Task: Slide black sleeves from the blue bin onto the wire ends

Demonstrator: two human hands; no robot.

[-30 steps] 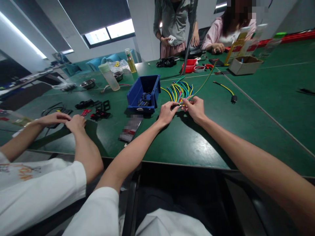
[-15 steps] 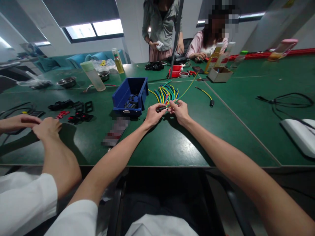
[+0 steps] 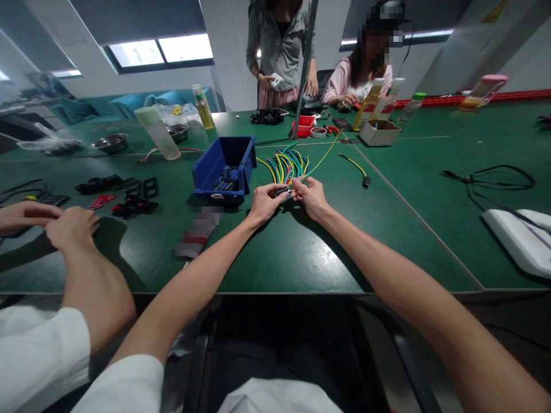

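My left hand (image 3: 266, 202) pinches a small black connector (image 3: 282, 190) between thumb and fingers. Close against it, my right hand (image 3: 312, 196) is closed on a yellow-green wire (image 3: 326, 156) whose free end slants up and away to the right. The wire's near end meets the connector between my fingertips; whether it sits inside cannot be made out. Just beyond my hands lies a bundle of yellow, green and blue wires (image 3: 279, 165). A blue bin (image 3: 205, 182) with black connectors (image 3: 227, 179) in it stands to the left of the bundle.
A yellow wire with a black connector (image 3: 365, 181) lies to the right. At left, a neighbour's hands (image 3: 71, 226) work near black and red parts (image 3: 133, 206). A blurred-out flat item (image 3: 198, 232) lies by my left forearm. Two people are across the table (image 3: 430, 172).
The whole view has shifted slightly to the left. My hands keep the same hold on the connector and the wire, with little visible movement.
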